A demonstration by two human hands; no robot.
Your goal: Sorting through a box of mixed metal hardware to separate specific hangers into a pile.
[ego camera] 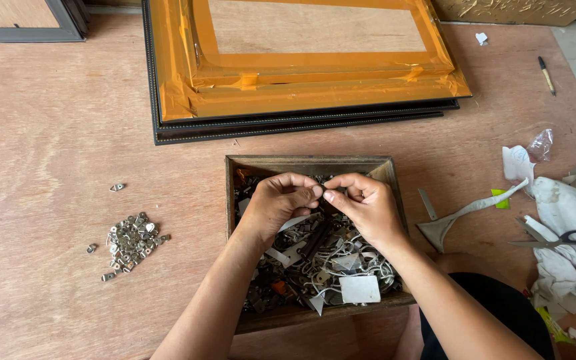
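My left hand (281, 201) and my right hand (361, 202) meet fingertip to fingertip over a wooden box (301, 162). Between the pinched fingers sits a tiny item (322, 194), too small to identify. The box holds a jumble of small metal parts, white cord and white tags (359, 289). Both hands hover above the box's far half, thumbs and forefingers closed together.
A pile of small metal hangers (130, 241) lies at the left, with strays (117, 187) nearby. A stack of picture frames with orange tape (301, 87) lies beyond the box. At the right are scissors (555, 239), white bags, a metal strip (427, 204) and a pen (546, 74).
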